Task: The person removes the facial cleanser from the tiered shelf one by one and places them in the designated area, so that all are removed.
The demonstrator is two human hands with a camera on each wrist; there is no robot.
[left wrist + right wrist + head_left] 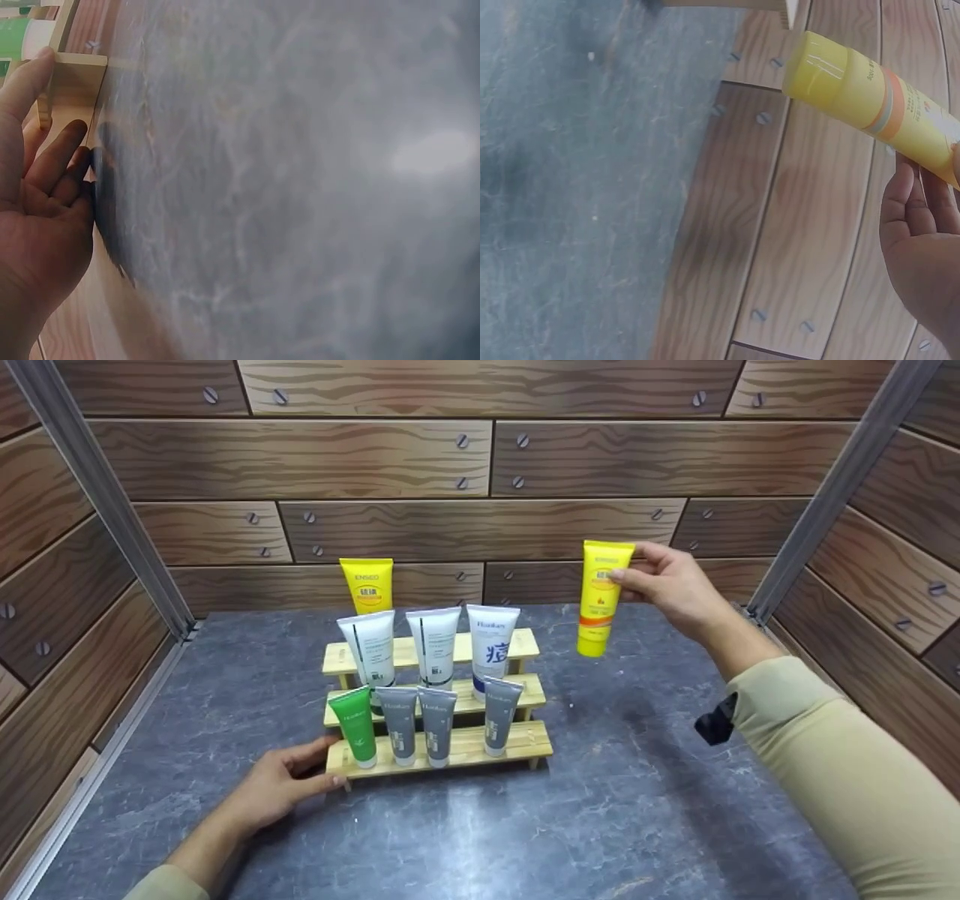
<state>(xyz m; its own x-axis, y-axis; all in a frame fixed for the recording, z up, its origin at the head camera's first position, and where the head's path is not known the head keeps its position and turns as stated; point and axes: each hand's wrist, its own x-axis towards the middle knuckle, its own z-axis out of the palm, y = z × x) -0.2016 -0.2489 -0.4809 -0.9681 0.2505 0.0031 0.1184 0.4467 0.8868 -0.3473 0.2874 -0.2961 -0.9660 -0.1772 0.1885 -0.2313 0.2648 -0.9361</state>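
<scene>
Here, a wooden rack [469,742] is carried by a counter [420,847] of dark, marbled blue-grey, on which light is reflected in front of the rack. Behind it and to either side, walls [390,457] printed with planks and screw heads are seen, with metal posts [105,495] set at the corners. A yellow tube [598,615] is held in the air to the rack's right, clamped between fingers and thumb of the right hand [675,585]. The rack's lower left end is gripped between thumb and fingers of the left hand [274,787].
</scene>
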